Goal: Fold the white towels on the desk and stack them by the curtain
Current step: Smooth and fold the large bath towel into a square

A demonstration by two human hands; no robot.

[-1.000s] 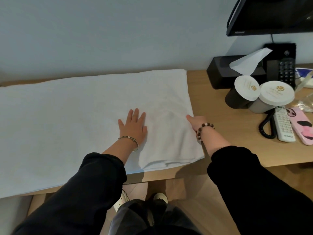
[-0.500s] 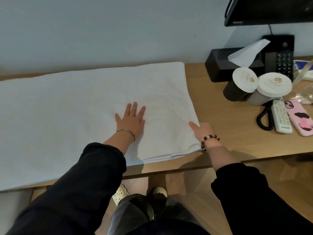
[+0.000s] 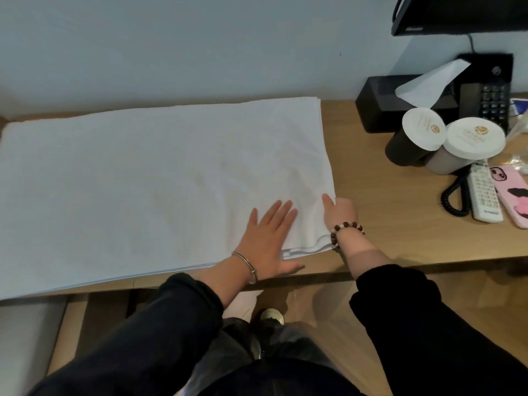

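A large white towel, folded in layers, lies spread over the left and middle of the wooden desk. My left hand presses flat on its near right corner, fingers straight, thumb on the desk's front edge. My right hand is at the towel's right edge near that corner. Its thumb lies on top of the cloth and its fingers are hidden under the edge, pinching it. The corner is slightly bunched between my hands. No curtain is in view.
On the right of the desk stand a black tissue box, two lidded cups, a black telephone, a white remote and a pink phone. A dark screen hangs above. The wall runs behind the desk.
My left hand slid right and toward me, to the towel's near right corner. My right hand moved along the right edge toward the front.
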